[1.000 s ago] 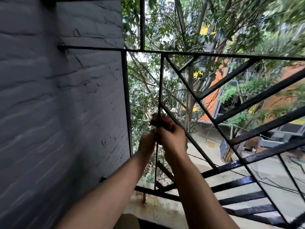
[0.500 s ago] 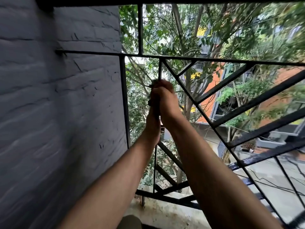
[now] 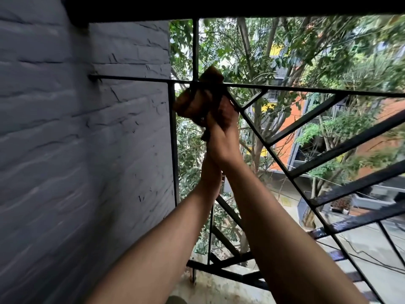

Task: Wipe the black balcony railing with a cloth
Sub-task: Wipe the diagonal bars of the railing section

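Note:
The black balcony railing (image 3: pixel 306 91) is a grille of thin vertical, horizontal and diagonal bars across the opening. A brown cloth (image 3: pixel 197 99) is bunched around the joint where a thin upright bar meets the upper horizontal bar. My right hand (image 3: pixel 222 137) grips the cloth from below, fingers curled into it. Just under and behind it my left hand (image 3: pixel 209 174) is raised along the same upright bar, mostly hidden by the right hand; its grip cannot be made out.
A grey painted brick wall (image 3: pixel 76 150) closes the left side. A dark beam (image 3: pixel 219 7) runs overhead. A stained concrete ledge (image 3: pixel 219 288) lies below the grille. Trees (image 3: pixel 285 51) and an orange building (image 3: pixel 291 141) stand beyond.
Both hands have slid upward along the thin upright bar, from mid height to its joint with the upper horizontal bar. The cloth now shows spread out above the hands.

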A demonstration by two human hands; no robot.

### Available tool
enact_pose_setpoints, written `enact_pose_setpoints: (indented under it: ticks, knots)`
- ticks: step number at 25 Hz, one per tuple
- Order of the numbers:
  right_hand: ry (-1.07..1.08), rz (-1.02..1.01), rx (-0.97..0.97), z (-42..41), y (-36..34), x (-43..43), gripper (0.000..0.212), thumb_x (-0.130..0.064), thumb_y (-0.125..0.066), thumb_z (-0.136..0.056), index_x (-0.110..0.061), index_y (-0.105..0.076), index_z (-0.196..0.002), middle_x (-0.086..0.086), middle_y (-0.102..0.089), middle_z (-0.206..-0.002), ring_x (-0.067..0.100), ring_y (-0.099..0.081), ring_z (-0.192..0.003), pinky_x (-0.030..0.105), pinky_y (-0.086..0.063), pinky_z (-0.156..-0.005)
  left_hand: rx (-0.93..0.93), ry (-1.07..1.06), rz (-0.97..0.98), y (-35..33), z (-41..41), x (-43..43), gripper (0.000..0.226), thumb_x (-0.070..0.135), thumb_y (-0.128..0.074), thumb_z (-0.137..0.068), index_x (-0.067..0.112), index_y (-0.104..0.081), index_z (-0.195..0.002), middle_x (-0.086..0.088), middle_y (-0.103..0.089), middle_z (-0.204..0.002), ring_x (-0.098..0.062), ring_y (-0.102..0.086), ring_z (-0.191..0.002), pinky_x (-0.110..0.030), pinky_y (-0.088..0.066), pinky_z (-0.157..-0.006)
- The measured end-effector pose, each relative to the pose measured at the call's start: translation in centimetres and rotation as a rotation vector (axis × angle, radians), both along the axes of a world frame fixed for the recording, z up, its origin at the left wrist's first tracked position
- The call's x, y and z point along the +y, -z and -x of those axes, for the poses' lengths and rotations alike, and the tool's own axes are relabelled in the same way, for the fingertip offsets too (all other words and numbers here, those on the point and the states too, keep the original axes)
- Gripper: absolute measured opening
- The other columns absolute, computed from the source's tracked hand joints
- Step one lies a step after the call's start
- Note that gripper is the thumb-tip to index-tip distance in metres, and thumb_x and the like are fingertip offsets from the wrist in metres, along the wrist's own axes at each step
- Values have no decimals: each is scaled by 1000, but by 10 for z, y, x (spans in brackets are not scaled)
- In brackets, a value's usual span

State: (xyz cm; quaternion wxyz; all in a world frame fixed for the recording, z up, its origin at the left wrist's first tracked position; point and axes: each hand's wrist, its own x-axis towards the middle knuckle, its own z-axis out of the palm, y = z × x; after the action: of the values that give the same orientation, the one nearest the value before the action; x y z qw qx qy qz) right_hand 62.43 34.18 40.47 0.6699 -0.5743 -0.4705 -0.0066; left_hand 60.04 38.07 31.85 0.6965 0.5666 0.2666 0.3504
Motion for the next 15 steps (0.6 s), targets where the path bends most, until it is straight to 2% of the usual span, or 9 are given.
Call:
enact_pose_setpoints:
  ticks: [2,3,4,6,7,9,11,13,15]
  knots:
    - [-14,265,-281,-10,15,-23,16,-30,-49,-103,-28,-63,-108,1,-66,-103,-4,-67,-92,27,-58,-86,-69,51,5,0,-4,-4,35,10,-30,-110,35,-46,-93,19,-51,-96,0,-56,-90,-7,-49,-66]
    - [-101,361,-305,-13,14,-32,18,-20,-48,-104,-26,-65,-104,-2,-68,-100,-9,-67,-91,21,-55,-89,-88,33,-81,0,-8,2,32,13,-29,-111,34,-49,-98,18,-53,-95,1,-55,-90,-8,-48,-68]
    - [-198,396,-266,-12,7,-35,22,-10,-46,-104,-14,-68,-101,3,-72,-95,-3,-71,-87,26,-57,-90,-105,-6,-89,0,-13,7,27,16,-32,-111,31,-54,-105,17,-56,-95,1,-55,-91,-12,-49,-73]
    - [-239,245,-72,-13,-16,-23,25,-5,-42,-103,7,-63,-98,25,-73,-88,25,-76,-79,43,-63,-74,-160,-49,-14,-4,-19,7,22,27,-39,-107,26,-62,-109,16,-66,-94,-2,-57,-93,-27,-49,-89]
    - [-228,157,-62,-11,-25,-15,25,-10,-42,-102,3,-63,-102,23,-74,-92,27,-74,-81,40,-61,-69,-168,-73,-1,-3,-21,5,26,30,-39,-108,24,-65,-108,12,-69,-97,-6,-61,-97,-34,-48,-98]
    - [-139,208,-183,-11,-5,-18,29,-24,-47,-100,-6,-60,-119,6,-69,-106,19,-65,-86,24,-56,-75,-222,-23,42,-5,-17,-2,36,27,-33,-111,13,-61,-129,-4,-68,-121,-18,-62,-115,-38,-46,-106]
    - [-59,339,-354,-17,28,-49,36,-29,-51,-101,-12,-52,-133,-6,-57,-110,8,-56,-90,5,-43,-72,-349,-21,101,-1,-16,2,38,26,-36,-110,8,-56,-137,-7,-68,-122,-18,-62,-112,-31,-52,-91]
    - [-42,515,-522,-30,45,-77,31,-35,-48,-104,-40,-46,-134,-14,-58,-115,6,-59,-100,12,-43,-74,-313,-22,79,3,-18,5,32,32,-44,-107,15,-67,-120,5,-72,-101,-13,-62,-99,-26,-49,-78]
    - [-67,614,-607,-39,33,-64,34,-30,-48,-103,-47,-52,-133,-14,-66,-118,9,-65,-106,25,-50,-83,-262,-24,144,6,-23,6,32,28,-39,-108,11,-66,-114,4,-67,-95,-13,-60,-93,-22,-48,-72]
